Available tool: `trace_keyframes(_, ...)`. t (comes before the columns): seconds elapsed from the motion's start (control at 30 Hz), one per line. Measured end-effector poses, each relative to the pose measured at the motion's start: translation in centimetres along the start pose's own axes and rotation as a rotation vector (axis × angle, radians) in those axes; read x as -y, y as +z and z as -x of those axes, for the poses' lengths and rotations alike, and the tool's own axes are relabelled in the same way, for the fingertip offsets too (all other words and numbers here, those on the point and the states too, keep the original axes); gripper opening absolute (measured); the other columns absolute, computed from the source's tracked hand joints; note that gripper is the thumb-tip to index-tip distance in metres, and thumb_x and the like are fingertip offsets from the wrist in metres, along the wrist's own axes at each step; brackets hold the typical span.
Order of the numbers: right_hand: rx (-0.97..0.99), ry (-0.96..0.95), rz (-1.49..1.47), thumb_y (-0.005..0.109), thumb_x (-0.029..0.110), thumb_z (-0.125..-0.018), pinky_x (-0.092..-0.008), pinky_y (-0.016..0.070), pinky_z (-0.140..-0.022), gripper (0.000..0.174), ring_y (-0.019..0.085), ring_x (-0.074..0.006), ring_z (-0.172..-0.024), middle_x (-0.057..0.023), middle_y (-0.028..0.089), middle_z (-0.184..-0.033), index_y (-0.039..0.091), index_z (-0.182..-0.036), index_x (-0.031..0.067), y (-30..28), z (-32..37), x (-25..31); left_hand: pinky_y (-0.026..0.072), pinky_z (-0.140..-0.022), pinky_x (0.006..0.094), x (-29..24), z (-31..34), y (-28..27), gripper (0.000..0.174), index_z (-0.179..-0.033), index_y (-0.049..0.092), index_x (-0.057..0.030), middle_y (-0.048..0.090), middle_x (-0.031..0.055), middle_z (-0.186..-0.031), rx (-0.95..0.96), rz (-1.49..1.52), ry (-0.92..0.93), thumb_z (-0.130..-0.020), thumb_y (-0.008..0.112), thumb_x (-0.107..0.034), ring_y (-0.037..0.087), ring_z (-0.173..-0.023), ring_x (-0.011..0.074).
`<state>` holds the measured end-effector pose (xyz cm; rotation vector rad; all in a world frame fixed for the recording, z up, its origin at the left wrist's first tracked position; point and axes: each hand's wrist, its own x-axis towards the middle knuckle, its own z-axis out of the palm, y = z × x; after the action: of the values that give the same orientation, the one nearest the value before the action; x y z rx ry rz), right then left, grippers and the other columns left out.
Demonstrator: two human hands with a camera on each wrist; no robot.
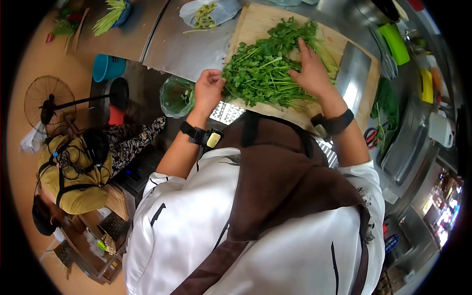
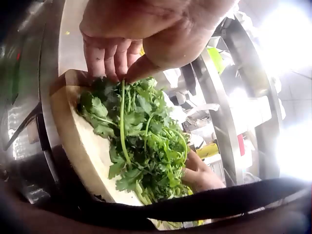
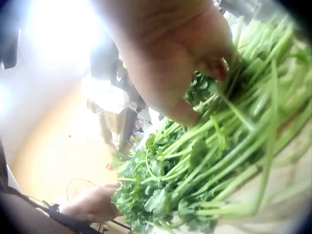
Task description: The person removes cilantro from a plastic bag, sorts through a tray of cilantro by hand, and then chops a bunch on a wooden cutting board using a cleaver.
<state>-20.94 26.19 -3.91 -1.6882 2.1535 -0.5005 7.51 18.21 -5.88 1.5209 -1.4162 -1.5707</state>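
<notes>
A heap of leafy green coriander [image 1: 260,73] with long stems spreads over a wooden cutting board [image 1: 241,29]. At the board's left edge my left hand [image 1: 208,88] pinches one stem [image 2: 123,124] between thumb and fingertips. That stem runs down over the leaves in the left wrist view. My right hand [image 1: 313,71] rests on the right part of the heap, thumb and fingers apart among the stems [image 3: 234,126]. Its fingertips are partly hidden by the greens in the right wrist view. A cleaver with a wide blade [image 1: 355,66] lies on the board to its right.
A bin lined with a clear bag [image 1: 176,97] stands below the counter at left. Yellowed leaves lie on a plastic bag [image 1: 209,14] behind the board. Red-handled scissors [image 1: 370,137] lie right of the board. Another person [image 1: 73,172] sits at left, near a fan [image 1: 48,104].
</notes>
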Motion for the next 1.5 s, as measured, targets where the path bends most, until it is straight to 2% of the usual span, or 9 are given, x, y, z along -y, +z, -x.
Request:
trace_keyframes(0.33,0.078,0.071,-0.255,0.077,0.025,-0.07,-0.0409,0.0329,-0.107,0.101,0.034,-0.0403,-0.131,-0.0269,0.031,-0.144,0.014,-0.148,0.0095,0.1,-0.8,-1.7,0.0515,-0.069,0.0269,0.9,1.4,-1.4,0.022,-0.111,0.051,0.0003,0.061,0.0082,-0.097,-0.046,0.191,-0.14,-0.09,0.056,-0.005,0.064,-0.087,0.0165)
trace_keyframes(0.43,-0.004,-0.058,-0.262,0.072,0.021,-0.075,-0.0416,0.0368,-0.103,0.076,0.041,-0.0363,-0.126,-0.0204,0.041,-0.139,0.035,-0.14,0.0071,-0.3,-0.5,-1.5,0.0495,-0.071,0.0269,0.8,1.7,-1.0,0.03,-0.116,0.048,0.0012,0.06,0.008,-0.1,-0.01,0.217,-0.141,-0.089,0.058,-0.008,0.062,-0.089,0.0152)
trace_keyframes(0.5,-0.119,-0.199,0.164,0.064,0.014,-0.079,-0.0431,0.0416,-0.093,0.045,0.05,-0.0307,-0.115,-0.0115,0.056,-0.124,0.054,-0.122,0.0062,-0.8,0.1,-0.4,0.0484,-0.073,0.0268,0.3,1.9,-0.3,0.035,-0.119,0.047,0.0017,0.059,0.008,-0.102,0.014,0.218,-0.117,-0.089,0.059,-0.01,0.06,-0.09,0.0146)
trace_keyframes(0.83,-0.26,-0.739,0.096,0.063,0.01,-0.077,-0.0422,0.0442,-0.083,0.023,0.054,-0.0296,-0.096,-0.0077,0.062,-0.097,0.064,-0.099,0.0071,3.0,-6.2,5.2,0.047,-0.068,0.0247,0.0,1.5,1.1,0.056,-0.127,0.039,0.0048,0.06,0.0097,-0.098,0.09,0.153,-0.094,-0.08,0.067,-0.003,0.058,-0.08,0.0133)
trace_keyframes(0.9,0.088,-0.601,0.37,0.06,0.012,-0.078,-0.0429,0.0411,-0.086,0.022,0.052,-0.0254,-0.105,-0.0077,0.063,-0.099,0.066,-0.099,0.0105,3.4,-6.7,5.3,0.0437,-0.061,0.0223,0.6,1.0,0.7,0.055,-0.13,0.036,0.0048,0.06,0.0062,-0.092,0.153,0.06,-0.053,-0.083,0.063,-0.003,0.055,-0.073,0.0105)
trace_keyframes(1.03,-0.03,-0.465,0.221,0.06,0.014,-0.081,-0.0429,0.0436,-0.085,0.024,0.055,-0.0282,-0.102,-0.0102,0.063,-0.098,0.064,-0.104,0.0102,2.2,-7.4,4.7,0.0433,-0.059,0.0221,0.5,1.2,0.4,0.052,-0.128,0.038,0.0063,0.059,0.0045,-0.086,0.166,0.056,-0.085,-0.083,0.062,-0.003,0.054,-0.069,0.0101)
trace_keyframes(1.13,-0.118,-0.125,-0.326,0.061,0.018,-0.085,-0.0428,0.0485,-0.075,0.028,0.06,-0.0349,-0.085,-0.0152,0.063,-0.1,0.06,-0.11,0.0051,0.8,-8.5,4.0,0.0432,-0.058,0.0228,0.7,1.1,0.4,0.042,-0.122,0.047,0.0054,0.058,0.0022,-0.082,0.126,-0.024,-0.086,-0.083,0.058,-0.001,0.053,-0.067,0.0088)
trace_keyframes(1.3,-0.057,-0.115,-0.546,0.07,0.026,-0.079,-0.0386,0.0487,-0.079,0.045,0.062,-0.0302,-0.093,-0.0187,0.064,-0.105,0.058,-0.116,0.0036,-0.8,-8.2,3.1,0.0456,-0.059,0.0234,1.3,0.4,0.0,0.026,-0.107,0.058,0.0019,0.06,0.0026,-0.078,0.18,0.002,-0.114,-0.083,0.06,-0.007,0.054,-0.066,0.0094)
trace_keyframes(1.5,0.147,-0.141,-0.14,0.072,0.027,-0.077,-0.0365,0.0486,-0.076,0.046,0.064,-0.0275,-0.086,-0.0171,0.066,-0.096,0.06,-0.113,0.0003,-5.7,-6.9,4.2,0.0539,-0.065,0.0321,0.1,0.6,-0.4,0.007,-0.088,0.054,-0.0048,0.055,0.002,-0.077,0.081,0.187,-0.276,-0.088,0.056,-0.012,0.052,-0.062,0.0117)
